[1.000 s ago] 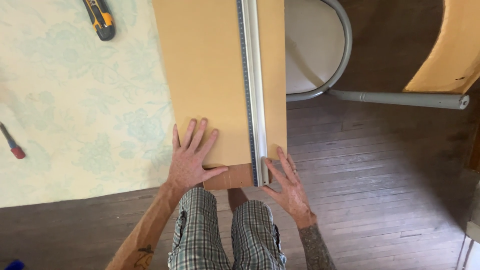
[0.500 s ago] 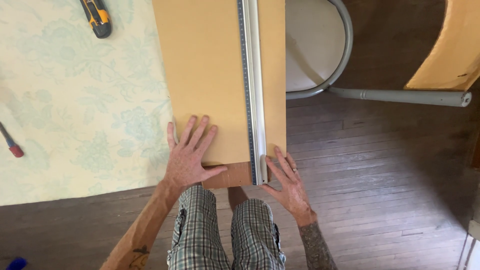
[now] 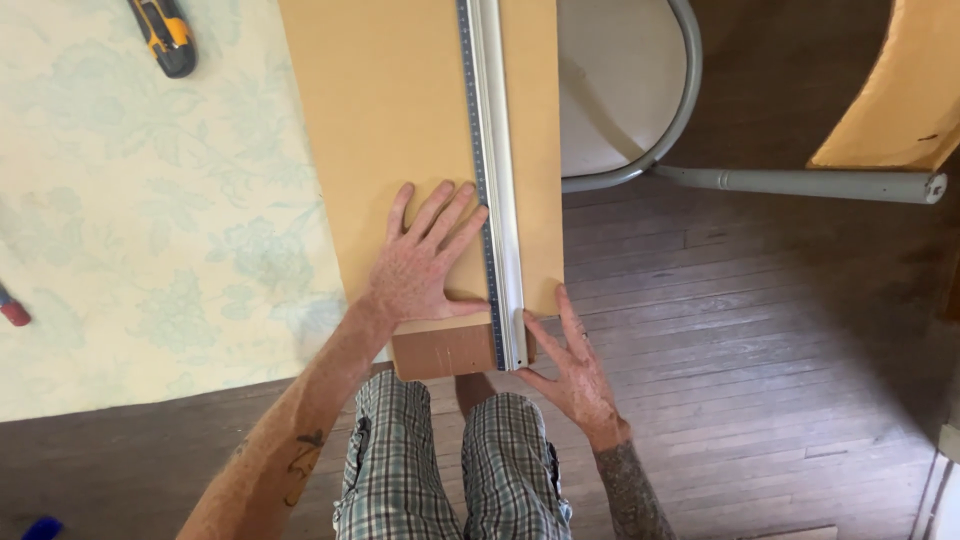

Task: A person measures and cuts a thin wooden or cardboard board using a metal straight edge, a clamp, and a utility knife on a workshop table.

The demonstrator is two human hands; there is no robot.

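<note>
Evidently stiff, thin board [image 3: 400,130]; we press left hand [image 3: 420,265] spread flat, right hand [image 3: 570,365] open steadying metal ruler [image 3: 495,180].

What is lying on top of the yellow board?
On the yellow board lie a long metal ruler and the flat left hand. The right hand touches the ruler's near end. A brown board shows underneath, mostly covered.

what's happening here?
A person leans over a tan board with a long metal straightedge lying along it. The left hand presses flat on the board, fingers against the ruler's edge. The right hand touches the ruler's near end at the board's corner. A yellow-black utility knife lies untouched on the patterned sheet.
</note>
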